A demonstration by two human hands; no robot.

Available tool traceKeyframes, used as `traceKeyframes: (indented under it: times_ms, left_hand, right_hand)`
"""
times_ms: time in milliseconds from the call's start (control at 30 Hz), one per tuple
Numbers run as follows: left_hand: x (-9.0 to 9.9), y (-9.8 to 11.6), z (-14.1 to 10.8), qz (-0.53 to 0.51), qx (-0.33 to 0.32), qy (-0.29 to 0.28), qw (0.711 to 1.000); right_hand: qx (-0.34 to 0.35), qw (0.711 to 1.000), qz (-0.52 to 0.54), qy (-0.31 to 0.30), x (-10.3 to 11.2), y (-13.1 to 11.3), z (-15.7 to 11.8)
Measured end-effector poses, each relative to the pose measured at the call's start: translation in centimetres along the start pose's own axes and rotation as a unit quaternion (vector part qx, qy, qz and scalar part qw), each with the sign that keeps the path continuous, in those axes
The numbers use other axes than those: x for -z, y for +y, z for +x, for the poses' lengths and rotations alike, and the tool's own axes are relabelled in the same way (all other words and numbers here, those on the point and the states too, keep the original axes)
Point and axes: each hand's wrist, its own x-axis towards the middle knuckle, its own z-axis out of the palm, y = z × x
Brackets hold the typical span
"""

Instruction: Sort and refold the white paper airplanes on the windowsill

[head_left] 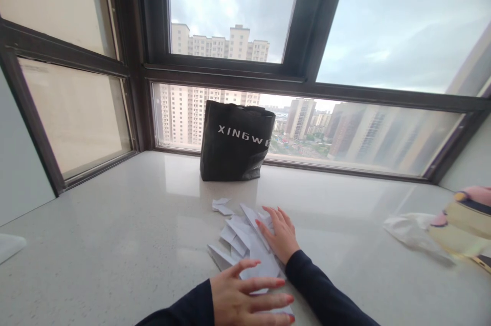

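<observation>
A loose heap of folded white paper pieces (241,236) lies on the pale speckled windowsill counter (115,244). My left hand (249,295) is over the near side of the heap, fingers spread; whether it touches the paper I cannot tell. At the heap's right edge rests my right hand (281,234), its fingers stretched out against the paper. A few small paper pieces (222,207) lie apart, just beyond the heap.
Behind the paper a black bag (236,157) with white lettering stands against the window. On the right are a crumpled white plastic bag (412,231) and a pink-and-cream item (464,218). A white object (10,246) sits at the left edge. Dark window frames (230,72) border the counter.
</observation>
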Motion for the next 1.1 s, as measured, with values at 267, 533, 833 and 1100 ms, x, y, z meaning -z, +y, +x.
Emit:
traceKeyframes:
  times_ms: [267, 533, 833, 1100]
  left_hand:
    - [1.5, -2.9, -0.6, 0.133, 0.185, -0.027, 0.973]
    - [1.2, -1.3, 0.1, 0.126, 0.18, -0.06, 0.974]
    - [1.3, -3.5, -0.8, 0.171, 0.248, 0.0, 0.954]
    - [0.1, -1.2, 0.0, 0.108, 0.005, -0.053, 0.993]
  right_hand:
    - [0.01, 0.991, 0.135, -0.008, -0.6, 0.6, 0.2]
    - [-0.049, 0.979, 0.198, 0.023, -1.3, 0.8, 0.5]
    - [-0.107, 0.952, 0.284, -0.029, -2.3, -0.2, 0.4]
    - [-0.135, 0.92, 0.359, -0.079, -2.8, -3.4, 0.8]
